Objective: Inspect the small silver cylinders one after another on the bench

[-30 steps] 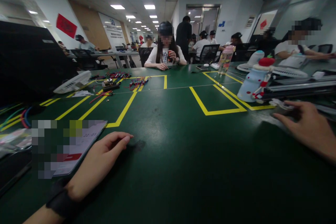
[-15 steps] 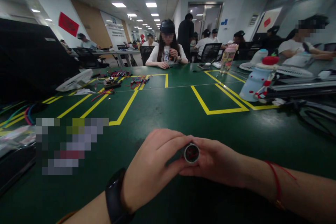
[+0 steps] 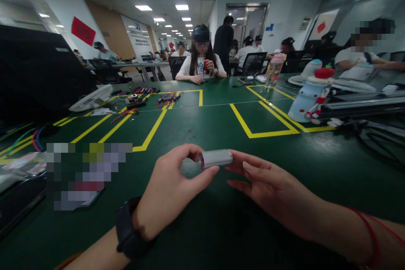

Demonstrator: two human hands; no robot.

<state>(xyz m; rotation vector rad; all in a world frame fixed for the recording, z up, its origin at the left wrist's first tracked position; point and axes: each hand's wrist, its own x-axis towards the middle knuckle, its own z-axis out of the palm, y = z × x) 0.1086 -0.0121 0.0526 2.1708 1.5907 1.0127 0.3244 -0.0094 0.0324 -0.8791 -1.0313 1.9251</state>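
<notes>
A short silvery metal tube (image 3: 217, 158) lies sideways above the green table, its left end showing something reddish inside. My left hand (image 3: 175, 181) grips it, thumb along the underside and fingers curled behind the left end. My right hand (image 3: 268, 181) has its fingers apart, the fingertips beside the tube's right end; whether they touch it is hard to tell. A black wristband is on my left wrist and a red string on my right.
Bundles of red and black wires (image 3: 169, 99) lie at the far left of the green table (image 3: 196, 126). A blue bottle (image 3: 306, 97) and a clear bottle (image 3: 274, 71) stand to the right. Across the table sits a person (image 3: 201, 59); a white fan (image 3: 91, 98) lies left.
The tube has turned from end-on to sideways and risen a little. My right hand has opened and drawn back to the right, while my left hand keeps hold of the tube.
</notes>
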